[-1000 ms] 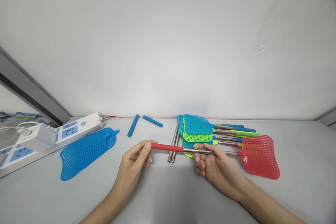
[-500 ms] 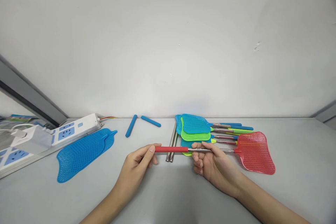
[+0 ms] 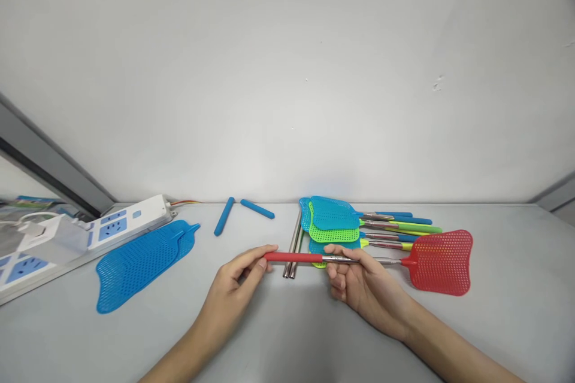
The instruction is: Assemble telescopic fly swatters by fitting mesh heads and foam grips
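Note:
A red fly swatter (image 3: 440,262) is held level above the table between both hands. My left hand (image 3: 242,278) pinches the end of its red grip (image 3: 294,257) with closed fingers. Around its metal shaft, my right hand (image 3: 359,278) is closed, with the thumb and index finger on the rod. The swatter's mesh head points to the right. Behind the held swatter lie two bare metal rods (image 3: 294,245) and a pile of blue and green fly swatters (image 3: 332,213), their handles pointing right. The right hand and the red swatter partly cover the pile.
Two blue grip sleeves (image 3: 257,209) lie apart near the back wall. On the left, overlapping blue swatter heads (image 3: 139,266) rest beside a white power strip (image 3: 144,213) with a plugged-in adapter. A pale wall (image 3: 287,84) closes off the grey table (image 3: 287,323) behind.
The red swatter has turned about its shaft, so its mesh head faces differently. Both hands stay at nearly the same place, with the left fingers shifted slightly on the grip end.

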Available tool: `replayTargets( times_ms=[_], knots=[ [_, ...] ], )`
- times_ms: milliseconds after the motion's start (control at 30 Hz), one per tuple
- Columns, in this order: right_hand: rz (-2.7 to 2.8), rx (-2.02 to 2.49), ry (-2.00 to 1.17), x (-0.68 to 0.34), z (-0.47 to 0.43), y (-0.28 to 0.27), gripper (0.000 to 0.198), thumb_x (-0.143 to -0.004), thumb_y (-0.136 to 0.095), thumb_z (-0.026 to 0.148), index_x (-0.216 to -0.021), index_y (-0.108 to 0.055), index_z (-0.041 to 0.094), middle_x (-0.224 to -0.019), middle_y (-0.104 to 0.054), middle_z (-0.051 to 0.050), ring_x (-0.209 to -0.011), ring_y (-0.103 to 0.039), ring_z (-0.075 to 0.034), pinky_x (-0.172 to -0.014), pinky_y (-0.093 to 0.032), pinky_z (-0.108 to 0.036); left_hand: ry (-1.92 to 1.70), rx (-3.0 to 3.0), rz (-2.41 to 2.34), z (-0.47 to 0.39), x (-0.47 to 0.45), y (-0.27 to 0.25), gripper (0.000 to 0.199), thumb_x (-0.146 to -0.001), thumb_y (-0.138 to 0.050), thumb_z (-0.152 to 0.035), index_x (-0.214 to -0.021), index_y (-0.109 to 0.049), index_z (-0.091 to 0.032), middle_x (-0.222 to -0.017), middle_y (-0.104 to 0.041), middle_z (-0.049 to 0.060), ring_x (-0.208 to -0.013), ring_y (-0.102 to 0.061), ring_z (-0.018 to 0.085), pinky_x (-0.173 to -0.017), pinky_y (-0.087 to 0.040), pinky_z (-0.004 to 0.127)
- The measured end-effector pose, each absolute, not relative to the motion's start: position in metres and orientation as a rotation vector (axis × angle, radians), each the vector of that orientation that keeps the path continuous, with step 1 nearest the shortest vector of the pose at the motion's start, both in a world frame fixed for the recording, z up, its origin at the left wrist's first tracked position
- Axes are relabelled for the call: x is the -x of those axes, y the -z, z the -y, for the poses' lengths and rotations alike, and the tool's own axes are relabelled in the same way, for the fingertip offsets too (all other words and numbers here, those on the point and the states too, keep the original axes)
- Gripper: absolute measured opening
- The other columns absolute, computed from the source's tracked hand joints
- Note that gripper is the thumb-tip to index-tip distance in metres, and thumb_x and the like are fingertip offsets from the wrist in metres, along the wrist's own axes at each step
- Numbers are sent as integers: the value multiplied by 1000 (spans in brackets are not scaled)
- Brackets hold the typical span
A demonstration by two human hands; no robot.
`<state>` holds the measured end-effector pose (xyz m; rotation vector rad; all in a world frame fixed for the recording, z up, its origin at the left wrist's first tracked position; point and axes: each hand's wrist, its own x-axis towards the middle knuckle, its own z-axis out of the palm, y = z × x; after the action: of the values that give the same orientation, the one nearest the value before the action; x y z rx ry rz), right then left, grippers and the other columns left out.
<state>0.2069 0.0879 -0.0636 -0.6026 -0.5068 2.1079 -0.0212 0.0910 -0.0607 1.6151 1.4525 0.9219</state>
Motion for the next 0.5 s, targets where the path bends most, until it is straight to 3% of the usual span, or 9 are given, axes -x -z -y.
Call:
replayTargets(
  times_ms=[500],
  knots=[
    [521,641,-2092,-205,-87,63,26,-82,-38,32,-93,-54,15,-68,-51,-5,-56,-39,-10,-55,-29,-25,-958,-1689,-1454,-89,20,62,27,-77,-48,-34,-98,-60,-20,-73,-60,1,-71,-52,15,-66,-41,25]
  ],
)
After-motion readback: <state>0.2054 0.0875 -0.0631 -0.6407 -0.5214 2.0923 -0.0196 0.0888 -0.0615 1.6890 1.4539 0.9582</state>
